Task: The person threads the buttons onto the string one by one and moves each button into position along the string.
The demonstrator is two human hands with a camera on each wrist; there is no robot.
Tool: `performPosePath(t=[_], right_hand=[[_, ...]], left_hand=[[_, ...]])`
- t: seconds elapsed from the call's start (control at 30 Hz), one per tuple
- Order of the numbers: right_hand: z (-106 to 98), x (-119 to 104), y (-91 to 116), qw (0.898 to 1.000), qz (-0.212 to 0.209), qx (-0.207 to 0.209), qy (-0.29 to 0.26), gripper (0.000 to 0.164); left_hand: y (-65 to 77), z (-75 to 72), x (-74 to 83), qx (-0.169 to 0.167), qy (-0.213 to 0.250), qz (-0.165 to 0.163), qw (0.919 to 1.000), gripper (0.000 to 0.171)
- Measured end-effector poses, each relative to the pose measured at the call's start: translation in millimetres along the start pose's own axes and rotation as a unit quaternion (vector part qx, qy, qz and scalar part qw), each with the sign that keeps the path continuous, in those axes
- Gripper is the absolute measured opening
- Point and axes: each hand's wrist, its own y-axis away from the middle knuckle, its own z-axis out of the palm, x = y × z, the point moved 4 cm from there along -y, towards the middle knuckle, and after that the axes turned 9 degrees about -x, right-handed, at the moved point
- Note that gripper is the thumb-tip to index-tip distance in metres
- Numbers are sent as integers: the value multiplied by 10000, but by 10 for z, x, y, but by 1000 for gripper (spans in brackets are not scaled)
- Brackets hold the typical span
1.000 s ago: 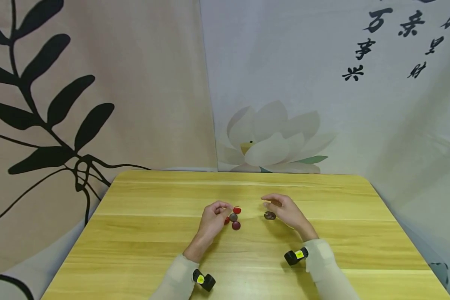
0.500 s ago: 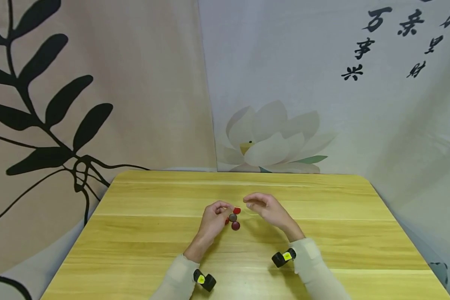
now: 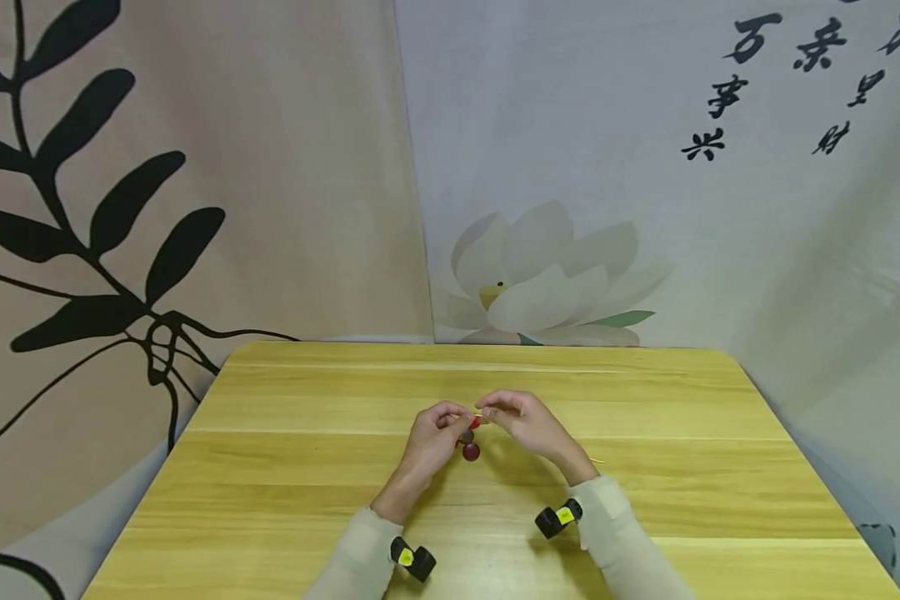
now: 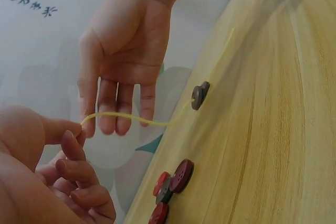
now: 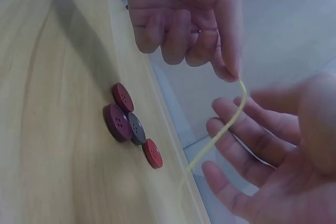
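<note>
My left hand point(image 3: 429, 437) pinches the end of a yellow string point(image 4: 128, 116) between thumb and index finger, its other fingers curled. Facing it, my right hand point(image 3: 528, 425) has its fingers extended, with thumb and index beside the pinched end; no firm grip on the string shows. Grey-brown buttons point(image 4: 197, 98) are threaded on the string and sit at the table; the right hand hides them in the head view. Below the hands lie a maroon button point(image 5: 118, 123), a grey button point(image 5: 137, 128), a bright red button point(image 5: 153, 153) and a darker red button point(image 5: 123, 97), clustered together.
The wooden table point(image 3: 330, 475) spans the lower view. The string's far tail point(image 3: 596, 461) emerges to the right of my right wrist. Behind the table hang printed cloths point(image 3: 307, 167) with leaves, a flower and characters. Each wrist wears a black camera point(image 3: 551, 522).
My right hand has moved left from near the threaded buttons until its fingertips meet the left hand's. The left hand has shifted only slightly, still pinching the string.
</note>
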Motion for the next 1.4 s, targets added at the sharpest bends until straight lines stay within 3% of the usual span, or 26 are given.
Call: performPosePath(t=[0.23,0.53,0.8,1.07,1.4], right_hand=[[8,235,-48,10000,76,-8,33,19],[-24,251,-45,9999,20,-43,157,19],[-108,370,-73,9986,434,226,223,20],[-204,558,-106,9967,735,337,15,20],[-313,790,-156,9952,829,519,-22,18]], left_hand=[[1,-6,-4,-5,-3,0,10000,17],[1,-32,-1,-26,-107,13,9999,22],[-32,-218,-94,73,-888,-359,9954,15],[-52,-347,-209,-418,-1315,-630,9884,25],[-69,-360,-264,-799,-2015,-752,9733,29]])
